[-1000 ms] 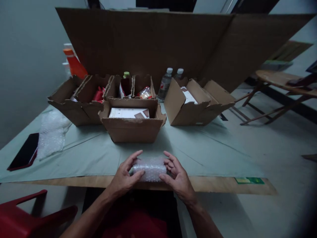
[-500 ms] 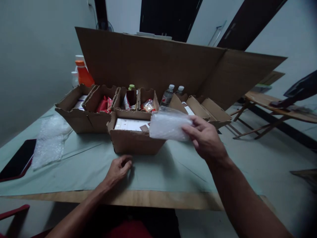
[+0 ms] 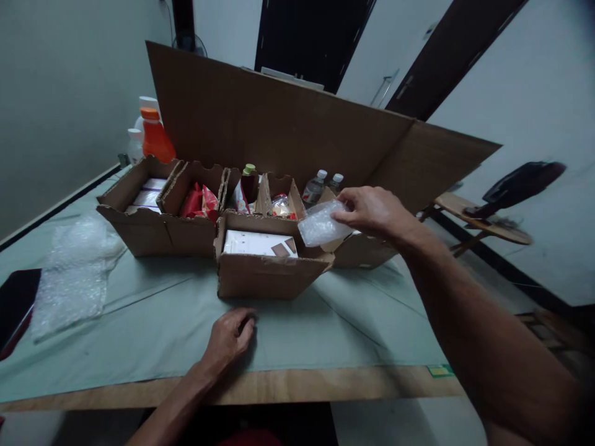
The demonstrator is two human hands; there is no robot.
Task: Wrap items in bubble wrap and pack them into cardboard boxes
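1. Pale walls (image 3: 65, 80) and a dark door (image 3: 316, 37) fill the top of the frame, and below them I see a table covered by a light green cloth (image 3: 297, 341), its bare wooden edge running along the bottom.
2. Behind everything on the table, a big sheet of cardboard (image 3: 269, 118) stands across the upper middle.
3. Right of centre, the right hand (image 3: 356, 207) has its thumb and fingers closed on a bubble wrap piece (image 3: 320, 226), holding it above the right end of the front box (image 3: 264, 279); from here I can't tell whether the wrap touches that box.
4. Low and left of centre, the left hand (image 3: 230, 334) rests on the cloth with fingers loosely curled; how tightly they are closed, I can't tell.
5. Inside the front box, in the middle of the picture, lies a white carton (image 3: 253, 243).
6. Further back on the left, a row of cardboard boxes holds, among other things, red packets (image 3: 199, 201).
7. Two clear bottles (image 3: 315, 188) with white caps stand just right of centre, near the wrap; an orange bottle (image 3: 157, 139) stands at upper left.
8. At the left side, another sheet of bubble wrap (image 3: 72, 275) lies flat beside a dark phone (image 3: 16, 303), which the frame's edge cuts off.
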